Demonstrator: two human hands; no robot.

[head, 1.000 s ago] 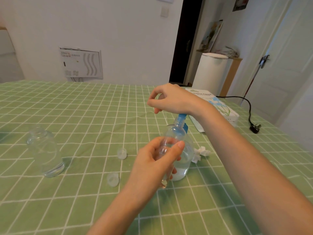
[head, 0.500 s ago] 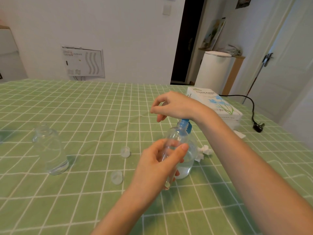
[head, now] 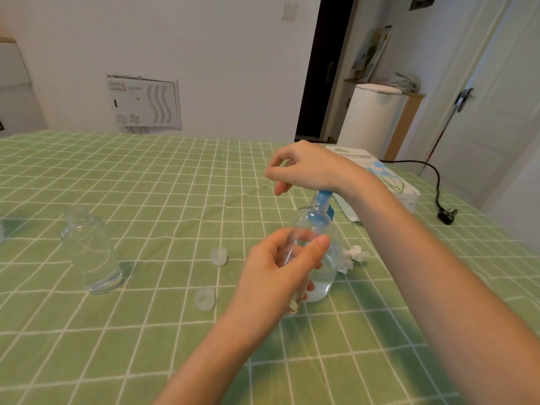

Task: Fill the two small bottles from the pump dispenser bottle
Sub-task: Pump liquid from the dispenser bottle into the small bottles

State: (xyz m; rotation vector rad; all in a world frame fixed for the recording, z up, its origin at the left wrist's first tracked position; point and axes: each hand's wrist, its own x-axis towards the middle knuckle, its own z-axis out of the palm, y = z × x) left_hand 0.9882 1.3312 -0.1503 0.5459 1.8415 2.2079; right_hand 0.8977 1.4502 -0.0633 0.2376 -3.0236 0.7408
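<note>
A clear bottle (head: 90, 249) stands left on the desk (head: 146, 185); two caps (head: 218, 256) lie nearby; the left hand (head: 274, 273) grips a small bottle (head: 304, 229) against the pump dispenser bottle (head: 328, 267); the right hand (head: 306, 168), fingers loosely bent and empty, rests on its blue pump (head: 323, 197).

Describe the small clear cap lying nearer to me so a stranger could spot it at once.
On the green checked tablecloth, look between the tall clear uncapped bottle standing at the left and the left hand holding a small clear bottle. Two small translucent plastic caps lie there. The nearer cap is the wanted one, closer to the camera than the farther cap.
</note>
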